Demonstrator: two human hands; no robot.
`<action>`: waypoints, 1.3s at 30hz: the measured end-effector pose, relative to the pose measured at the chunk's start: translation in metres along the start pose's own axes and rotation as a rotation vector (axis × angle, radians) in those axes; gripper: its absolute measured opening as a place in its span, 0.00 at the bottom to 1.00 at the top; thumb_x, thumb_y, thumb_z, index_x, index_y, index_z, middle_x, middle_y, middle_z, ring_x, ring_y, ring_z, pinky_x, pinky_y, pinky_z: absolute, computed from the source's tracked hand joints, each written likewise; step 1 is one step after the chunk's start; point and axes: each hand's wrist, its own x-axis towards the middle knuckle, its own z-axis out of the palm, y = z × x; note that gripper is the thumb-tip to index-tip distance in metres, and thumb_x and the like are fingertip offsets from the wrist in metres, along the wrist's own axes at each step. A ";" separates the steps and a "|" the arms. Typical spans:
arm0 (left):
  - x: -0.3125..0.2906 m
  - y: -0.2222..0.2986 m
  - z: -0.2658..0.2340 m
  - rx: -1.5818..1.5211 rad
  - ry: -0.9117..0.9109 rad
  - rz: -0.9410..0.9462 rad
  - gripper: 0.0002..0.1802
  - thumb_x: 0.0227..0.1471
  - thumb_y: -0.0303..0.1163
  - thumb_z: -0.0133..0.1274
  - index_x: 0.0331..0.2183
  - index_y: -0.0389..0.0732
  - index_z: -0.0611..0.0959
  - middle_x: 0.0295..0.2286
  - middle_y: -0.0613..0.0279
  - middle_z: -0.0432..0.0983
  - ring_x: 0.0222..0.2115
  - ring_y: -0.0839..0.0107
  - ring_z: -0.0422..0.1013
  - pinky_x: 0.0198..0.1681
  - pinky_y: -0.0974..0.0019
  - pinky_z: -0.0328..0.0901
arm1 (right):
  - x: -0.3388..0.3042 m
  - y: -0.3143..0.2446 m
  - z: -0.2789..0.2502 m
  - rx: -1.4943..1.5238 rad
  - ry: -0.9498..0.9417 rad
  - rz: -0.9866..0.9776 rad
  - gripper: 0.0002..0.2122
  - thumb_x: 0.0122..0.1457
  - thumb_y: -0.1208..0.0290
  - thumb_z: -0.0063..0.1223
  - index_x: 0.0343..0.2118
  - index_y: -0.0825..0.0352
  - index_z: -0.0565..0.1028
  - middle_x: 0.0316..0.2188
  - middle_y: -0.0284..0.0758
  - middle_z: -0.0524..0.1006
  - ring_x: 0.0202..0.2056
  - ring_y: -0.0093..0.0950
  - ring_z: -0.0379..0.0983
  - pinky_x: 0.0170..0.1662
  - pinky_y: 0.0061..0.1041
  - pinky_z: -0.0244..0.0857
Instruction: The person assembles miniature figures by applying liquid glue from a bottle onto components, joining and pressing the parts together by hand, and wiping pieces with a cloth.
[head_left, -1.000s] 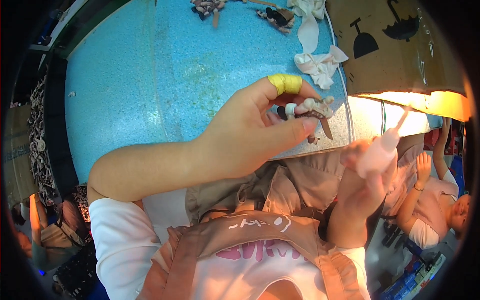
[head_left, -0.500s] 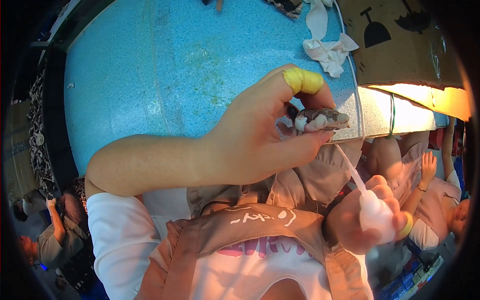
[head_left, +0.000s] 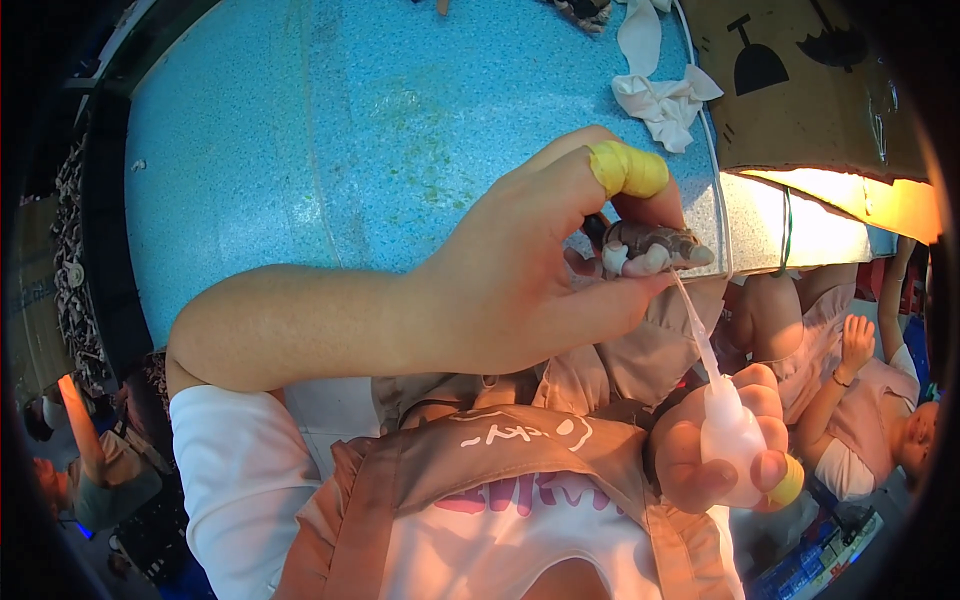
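Observation:
My left hand (head_left: 525, 265) pinches a small brown and grey figurine-like piece (head_left: 655, 243) with pale rounded bits between thumb and fingers, just past the table's near edge. Yellow tape wraps one of its fingers. My right hand (head_left: 688, 460), lower and to the right, is wrapped round a white squeeze bottle (head_left: 732, 445), and it too has a yellow-taped finger. The bottle's long thin nozzle points up, its tip at the piece's underside beside my left thumb. Whether the tip touches cannot be made out.
A speckled blue tabletop (head_left: 250, 170) spreads out ahead, with a crumpled white cloth (head_left: 665, 105) at its far right. A cardboard box (head_left: 800, 110) stands beyond a white cord (head_left: 722, 215). Co-workers sit on the right (head_left: 855, 420) and left (head_left: 105, 455).
My left hand has shifted slightly right with the piece. The bottle has turned more upright, bringing its nozzle tip up against or close to the piece. The left co-worker's arm has risen.

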 end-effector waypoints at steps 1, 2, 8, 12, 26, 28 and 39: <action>0.000 -0.001 0.000 -0.019 -0.005 0.007 0.21 0.42 0.12 0.49 0.41 0.32 0.66 0.36 0.57 0.62 0.37 0.69 0.68 0.42 0.68 0.65 | 0.002 -0.003 -0.001 -0.020 -0.030 0.029 0.12 0.49 0.70 0.48 0.38 0.58 0.66 0.19 0.27 0.61 0.17 0.24 0.49 0.25 0.27 0.42; 0.000 -0.001 0.000 -0.019 -0.005 0.006 0.21 0.42 0.12 0.49 0.41 0.32 0.66 0.36 0.57 0.62 0.37 0.69 0.68 0.42 0.68 0.65 | 0.003 -0.005 -0.002 -0.039 -0.059 0.058 0.12 0.50 0.70 0.49 0.38 0.58 0.66 0.19 0.27 0.61 0.17 0.25 0.49 0.25 0.27 0.42; -0.001 -0.001 -0.002 0.027 -0.017 0.023 0.22 0.42 0.12 0.49 0.42 0.32 0.66 0.36 0.57 0.62 0.37 0.69 0.68 0.43 0.69 0.64 | 0.005 -0.006 -0.005 -0.051 -0.132 0.071 0.12 0.49 0.71 0.47 0.38 0.55 0.65 0.18 0.26 0.58 0.18 0.25 0.48 0.25 0.27 0.42; 0.000 0.002 -0.002 0.034 -0.024 -0.040 0.21 0.42 0.12 0.48 0.41 0.33 0.66 0.36 0.58 0.62 0.38 0.69 0.69 0.43 0.69 0.64 | 0.006 -0.009 -0.009 -0.075 -0.194 0.127 0.12 0.49 0.71 0.46 0.38 0.54 0.65 0.18 0.26 0.56 0.19 0.25 0.48 0.26 0.28 0.42; -0.002 0.002 0.000 0.008 -0.023 -0.066 0.20 0.43 0.11 0.48 0.40 0.34 0.66 0.36 0.59 0.62 0.39 0.70 0.69 0.43 0.69 0.64 | 0.003 -0.008 0.002 -0.125 -0.041 0.074 0.08 0.49 0.71 0.45 0.34 0.58 0.65 0.16 0.27 0.52 0.17 0.24 0.47 0.25 0.29 0.42; 0.000 0.001 0.000 0.041 -0.008 -0.038 0.20 0.43 0.11 0.49 0.41 0.34 0.66 0.36 0.59 0.62 0.39 0.70 0.69 0.43 0.68 0.65 | 0.000 -0.001 0.003 -0.098 0.007 0.011 0.09 0.49 0.71 0.46 0.35 0.58 0.65 0.15 0.27 0.52 0.17 0.24 0.46 0.25 0.28 0.41; 0.000 0.003 -0.001 0.025 -0.012 -0.083 0.21 0.44 0.11 0.49 0.42 0.34 0.65 0.37 0.58 0.62 0.39 0.69 0.69 0.44 0.67 0.66 | 0.007 0.001 0.003 -0.088 0.065 -0.019 0.12 0.47 0.74 0.47 0.37 0.59 0.67 0.15 0.28 0.53 0.16 0.24 0.46 0.24 0.27 0.40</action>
